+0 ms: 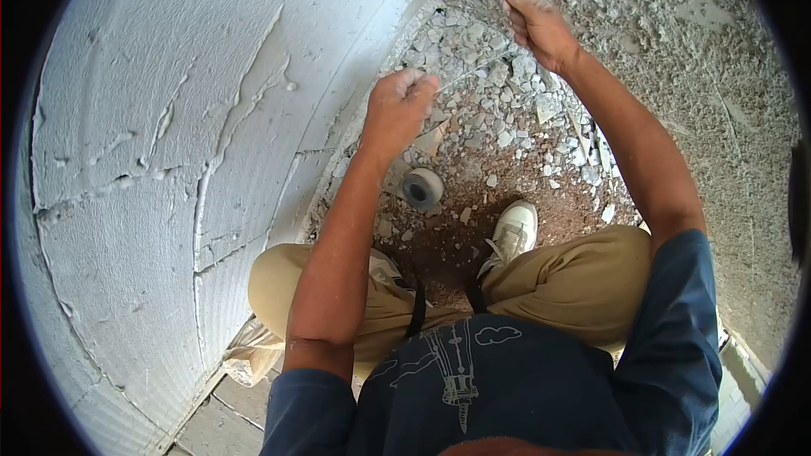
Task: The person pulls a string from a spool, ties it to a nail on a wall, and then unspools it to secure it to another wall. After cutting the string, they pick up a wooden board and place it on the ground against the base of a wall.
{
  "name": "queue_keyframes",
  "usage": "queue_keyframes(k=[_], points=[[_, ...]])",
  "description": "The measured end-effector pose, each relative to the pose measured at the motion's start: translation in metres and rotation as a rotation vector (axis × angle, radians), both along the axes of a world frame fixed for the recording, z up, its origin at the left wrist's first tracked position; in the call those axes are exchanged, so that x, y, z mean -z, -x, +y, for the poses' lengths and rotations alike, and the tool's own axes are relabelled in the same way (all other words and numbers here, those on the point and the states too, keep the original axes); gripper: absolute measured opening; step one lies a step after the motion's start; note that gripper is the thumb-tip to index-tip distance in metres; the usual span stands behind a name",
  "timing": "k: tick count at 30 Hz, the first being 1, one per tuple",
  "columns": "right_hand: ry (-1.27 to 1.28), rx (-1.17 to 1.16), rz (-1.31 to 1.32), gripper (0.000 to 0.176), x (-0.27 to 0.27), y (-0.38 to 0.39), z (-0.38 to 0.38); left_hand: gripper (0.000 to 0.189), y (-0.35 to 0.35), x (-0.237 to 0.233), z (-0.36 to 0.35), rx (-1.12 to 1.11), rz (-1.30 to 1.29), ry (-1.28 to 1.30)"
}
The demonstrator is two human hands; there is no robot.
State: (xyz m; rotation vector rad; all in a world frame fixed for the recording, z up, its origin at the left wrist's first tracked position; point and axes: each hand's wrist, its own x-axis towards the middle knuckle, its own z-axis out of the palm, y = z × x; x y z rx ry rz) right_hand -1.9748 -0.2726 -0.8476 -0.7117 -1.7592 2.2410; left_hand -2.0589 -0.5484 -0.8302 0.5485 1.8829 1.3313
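Note:
A thin pale strand (pixel 473 70), like string or fine wire, runs taut between my two hands over the rubble. My left hand (pixel 401 110) is closed, thumb and fingers pinching the strand's near end. Higher and to the right, my right hand (pixel 541 29) is curled shut around the other end, close to the rough wall. Whitish dust coats the fingers of both hands. On the ground below my left hand lies a round roll (pixel 422 189) with a dark centre, resembling a roll of tape.
Grey block wall (pixel 152 101) with smeared joints rises on the left. A rough plastered wall (pixel 676 42) stands on the right, meeting it in a corner. Broken rubble (pixel 498 127) covers the ground between them, around my shoe (pixel 517 228). A crumpled bag (pixel 252 353) lies at lower left.

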Motion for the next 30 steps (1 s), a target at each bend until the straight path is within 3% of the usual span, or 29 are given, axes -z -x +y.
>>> queue_keyframes(k=[8,15,20,25,30], points=[[-0.083,0.057,-0.379,0.031,0.067,-0.014,0.017,0.023,-0.017,0.000,0.003,0.089,0.127,0.038],[-0.209,0.166,-0.380,0.039,0.080,0.013,0.024,0.024,-0.013,-0.003,0.005,0.056,0.198,0.125],[-0.079,0.227,-0.486,0.045,0.084,0.032,0.017,0.026,0.007,0.009,0.057,0.006,0.260,0.037],[-0.185,0.332,-0.374,0.043,0.104,0.038,0.012,0.028,0.031,0.041,0.129,-0.058,0.333,-0.028],[-0.229,0.307,-0.472,0.041,0.121,0.033,0.022,0.029,0.039,0.059,0.177,-0.061,0.397,0.058]])
